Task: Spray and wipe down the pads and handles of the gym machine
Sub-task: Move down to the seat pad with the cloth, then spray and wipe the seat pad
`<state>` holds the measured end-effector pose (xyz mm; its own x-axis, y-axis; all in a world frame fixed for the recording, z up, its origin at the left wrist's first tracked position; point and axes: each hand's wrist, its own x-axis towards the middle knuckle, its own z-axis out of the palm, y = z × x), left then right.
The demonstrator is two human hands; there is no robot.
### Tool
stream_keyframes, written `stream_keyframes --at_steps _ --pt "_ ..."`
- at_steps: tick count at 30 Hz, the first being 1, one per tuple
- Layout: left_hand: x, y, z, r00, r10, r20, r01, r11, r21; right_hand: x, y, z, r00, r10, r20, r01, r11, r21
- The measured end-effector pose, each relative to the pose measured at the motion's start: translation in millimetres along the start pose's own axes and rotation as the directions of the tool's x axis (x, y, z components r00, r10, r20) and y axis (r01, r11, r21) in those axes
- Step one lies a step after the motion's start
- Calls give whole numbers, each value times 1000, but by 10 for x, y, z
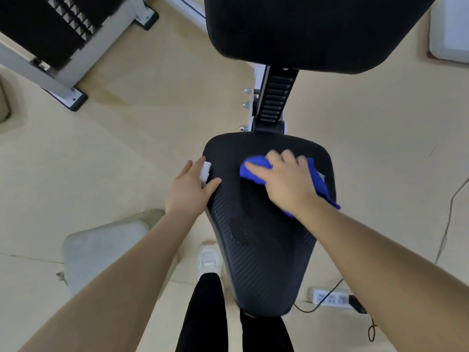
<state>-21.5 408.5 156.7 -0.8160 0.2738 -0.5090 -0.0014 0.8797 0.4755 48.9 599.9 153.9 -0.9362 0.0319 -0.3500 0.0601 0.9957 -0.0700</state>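
The black ribbed seat pad point(261, 250) of the gym machine lies below me in the middle of the view. My right hand point(286, 179) presses a blue cloth point(256, 167) flat against the pad's far part. At the pad's left edge my left hand point(190, 189) holds a small white object point(206, 170), most likely the top of a spray bottle; the rest of it is hidden under the hand. The black back pad point(304, 29) stands beyond the seat, joined by a black slotted post point(274, 102).
Another machine's white frame point(48, 80) stands at the upper left. A grey block point(101, 247) sits on the beige floor at the lower left. A white power strip point(330, 299) with black cables lies at the lower right. My legs and a white shoe point(209, 257) are below the seat.
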Motion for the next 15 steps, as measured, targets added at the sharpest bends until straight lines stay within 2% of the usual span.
stream_keyframes --at_steps 2,3,5,8,10,12,15 --pt "43 -57 27 999 -52 1 52 992 -111 324 48 -30 983 174 54 -178 981 72" --pt "45 -70 27 997 -79 22 81 986 -147 379 43 -50 976 206 74 -213 971 107" --pt "45 -90 17 992 -104 70 115 976 -184 252 -41 -66 982 163 92 -176 971 161" --pt "80 -77 -25 983 -119 138 143 974 -178 -190 -311 -29 1000 7 -9 -5 980 201" --pt "91 -65 -43 978 -127 164 155 972 -174 -145 -339 -67 997 -43 56 33 985 170" --pt "105 -75 -47 980 -115 162 145 972 -186 113 -310 -85 995 -33 95 20 991 134" --pt "102 -94 -32 983 -112 145 142 965 -220 619 -325 -41 995 83 47 -88 988 124"
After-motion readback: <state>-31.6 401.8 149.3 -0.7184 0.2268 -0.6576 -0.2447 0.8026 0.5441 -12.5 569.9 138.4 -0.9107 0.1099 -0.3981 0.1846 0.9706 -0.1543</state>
